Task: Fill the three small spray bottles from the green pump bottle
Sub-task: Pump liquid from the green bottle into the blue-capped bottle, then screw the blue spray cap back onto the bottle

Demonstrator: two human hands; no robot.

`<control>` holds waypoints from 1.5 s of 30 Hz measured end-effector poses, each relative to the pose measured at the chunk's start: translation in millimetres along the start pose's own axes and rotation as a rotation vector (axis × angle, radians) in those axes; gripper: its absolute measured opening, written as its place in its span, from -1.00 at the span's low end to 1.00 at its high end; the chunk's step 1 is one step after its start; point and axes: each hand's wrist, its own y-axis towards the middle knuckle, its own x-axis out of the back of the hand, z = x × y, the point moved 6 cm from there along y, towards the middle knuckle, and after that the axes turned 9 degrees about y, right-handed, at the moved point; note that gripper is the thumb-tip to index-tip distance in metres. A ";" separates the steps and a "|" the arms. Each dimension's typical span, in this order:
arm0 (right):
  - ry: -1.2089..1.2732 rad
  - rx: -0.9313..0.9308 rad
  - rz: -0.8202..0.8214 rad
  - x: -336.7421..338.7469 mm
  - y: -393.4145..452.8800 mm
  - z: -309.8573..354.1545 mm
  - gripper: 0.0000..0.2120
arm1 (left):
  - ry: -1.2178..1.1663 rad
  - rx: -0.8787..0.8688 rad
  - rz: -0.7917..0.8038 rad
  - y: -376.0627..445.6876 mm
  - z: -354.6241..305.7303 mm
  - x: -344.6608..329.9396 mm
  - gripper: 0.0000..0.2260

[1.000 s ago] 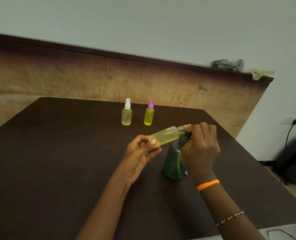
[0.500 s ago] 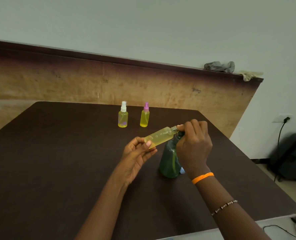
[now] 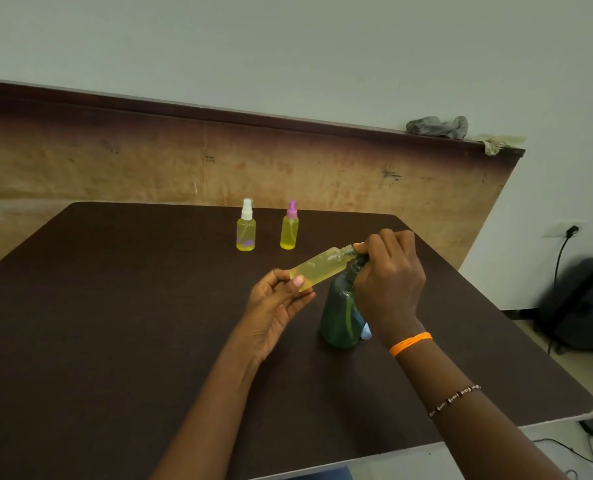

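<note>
1. Two capped spray bottles at twelve o'clock on the dark table (image 3: pixel 115 323), upright, side by side but apart: white-capped bottle (image 3: pixel 245 226) on the left, pink-capped bottle (image 3: pixel 289 226) on the right, both full of yellow liquid.
2. Uncapped third bottle (image 3: pixel 319 268) off the table, tilted, bare neck pointing up toward two o'clock, yellow liquid inside.
3. Left hand (image 3: pixel 274 306) pinching the base of that bottle, thumb on top, fingers curled underneath.
4. Green pump bottle (image 3: pixel 340 317) upright just right of centre, directly under the tilted bottle's neck.
5. Right hand (image 3: pixel 388 278) over the pump head, fingers curled down around it and hiding it; fingertips touching the uncapped bottle's neck. Nozzle not visible behind the fingers.
6. Small light-blue object (image 3: pixel 366 332) at the green bottle's foot, four o'clock side, mostly hidden behind the bottle and the right wrist; cannot tell what.
7. Orange band (image 3: pixel 411 342) on the right wrist, beaded bracelet (image 3: pixel 454 399) further up the forearm.
8. Wooden panel (image 3: pixel 149 168) along the table's far edge, with grey cloth (image 3: pixel 437 126) on its top ledge at one o'clock.
9. Dark bag (image 3: pixel 586 306) on the floor at three o'clock, plug in a wall socket (image 3: pixel 570 231) above.
</note>
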 end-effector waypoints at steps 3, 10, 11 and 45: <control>0.003 -0.016 -0.001 1.3 -1.7 -1.1 -0.77 | 0.005 -0.009 0.006 1.0 -0.8 -0.9 -0.83; 0.010 -0.033 0.014 0.9 -4.4 0.3 -0.74 | 0.000 -0.004 0.005 0.3 1.0 0.9 -0.83; 0.012 -0.032 0.014 2.2 -2.2 0.8 -0.75 | -0.001 -0.005 0.006 0.4 0.7 0.2 -0.83; 0.238 -0.615 0.881 -19.9 -111.7 -59.4 -0.77 | -0.200 0.100 -0.106 -2.4 8.9 7.1 -0.80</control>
